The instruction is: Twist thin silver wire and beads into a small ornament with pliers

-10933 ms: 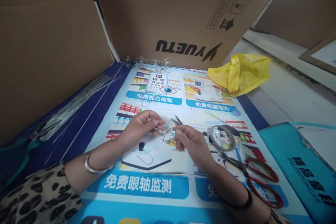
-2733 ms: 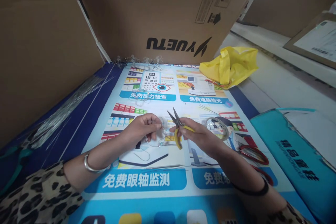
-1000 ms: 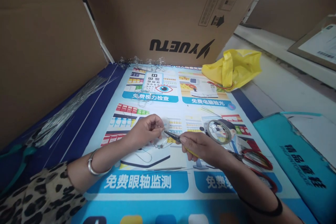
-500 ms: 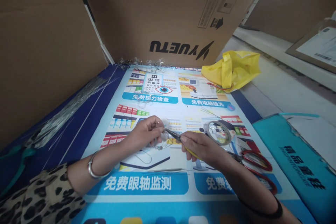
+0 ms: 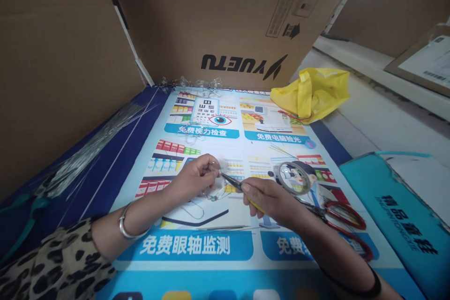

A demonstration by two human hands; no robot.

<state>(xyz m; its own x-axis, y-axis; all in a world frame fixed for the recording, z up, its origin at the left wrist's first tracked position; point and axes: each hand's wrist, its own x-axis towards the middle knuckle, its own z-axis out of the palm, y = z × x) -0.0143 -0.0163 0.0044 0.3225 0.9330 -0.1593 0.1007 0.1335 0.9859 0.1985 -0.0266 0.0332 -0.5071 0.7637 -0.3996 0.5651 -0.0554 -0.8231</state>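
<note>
Over the middle of the printed sheet, my left hand pinches a thin wire piece that hangs in loops below the fingers. My right hand is wrapped round yellow-handled needle-nose pliers. Their narrow dark tips meet the wire right at my left fingertips; whether the jaws are closed on it is too small to tell. Loose straight wires and a bent wire loop lie on the sheet below my hands.
Right of my hands are a tape roll and red-handled scissors. A yellow bag lies farther back. At left are a wire bundle and teal-handled pliers. Twisted wire pieces sit before the cardboard box.
Both hands hold nearly the same pose. The pliers stay at my left fingertips, and the view has shifted very slightly.
</note>
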